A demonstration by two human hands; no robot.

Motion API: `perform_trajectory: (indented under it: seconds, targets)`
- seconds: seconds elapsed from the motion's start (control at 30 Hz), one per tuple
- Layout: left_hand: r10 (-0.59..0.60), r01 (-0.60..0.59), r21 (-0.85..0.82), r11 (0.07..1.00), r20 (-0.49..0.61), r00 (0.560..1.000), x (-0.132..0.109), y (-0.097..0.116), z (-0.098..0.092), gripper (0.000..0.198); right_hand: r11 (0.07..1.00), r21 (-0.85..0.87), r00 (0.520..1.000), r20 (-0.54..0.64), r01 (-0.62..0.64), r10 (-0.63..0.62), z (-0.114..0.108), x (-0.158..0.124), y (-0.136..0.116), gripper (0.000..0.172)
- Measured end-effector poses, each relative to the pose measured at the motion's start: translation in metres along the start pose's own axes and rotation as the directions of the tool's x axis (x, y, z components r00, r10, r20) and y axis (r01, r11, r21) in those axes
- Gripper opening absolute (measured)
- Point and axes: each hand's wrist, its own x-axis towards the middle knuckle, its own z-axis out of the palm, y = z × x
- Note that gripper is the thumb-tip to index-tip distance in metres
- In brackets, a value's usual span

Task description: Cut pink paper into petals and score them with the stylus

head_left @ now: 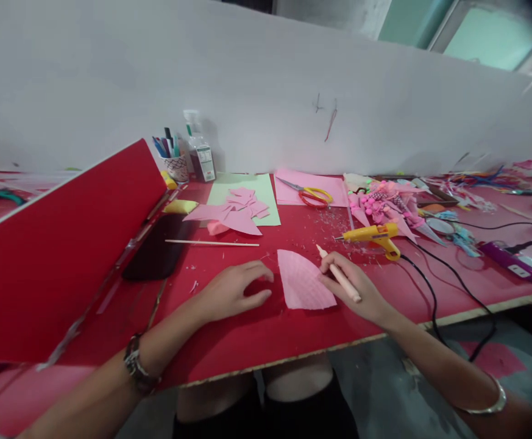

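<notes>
Head view: red table (247, 341) underneath. Left hand (233, 292) empty, thumb and fingers apart; right hand (370, 299) pinched together. Pink paper wedge (302, 283) rests between them, presumably central for reach: one curved edge, faintly ribbed. Right fingers clamp a pen (345, 283), likely slanted for control: cream, tapered.

No legible text anywhere.

Faintly ribbed, matt paper wedge (303, 283), smooth plastic marker (345, 285), metal-bladed scissors (301, 190)
</notes>
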Motion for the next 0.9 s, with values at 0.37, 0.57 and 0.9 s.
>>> perform_trajectory:
  seconds: [0.37,0.57,0.9]
  targets:
    - [-0.173,0.139,-0.249,0.958,-0.119,0.978,0.005,-0.012,0.003,0.038,0.969,-0.097,0.974,0.020,0.228,-0.227,0.015,0.052,-0.035,0.009]
    - [-0.193,0.150,-0.274,0.950,-0.137,0.972,0.007,-0.016,0.000,0.029,0.944,-0.136,0.954,0.060,0.300,-0.295,0.007,0.087,-0.031,0.008]
    - [-0.127,0.120,-0.110,0.987,-0.053,0.991,0.003,-0.015,0.002,0.030,0.881,-0.393,0.964,0.059,0.262,-0.260,-0.019,0.154,0.019,0.010]
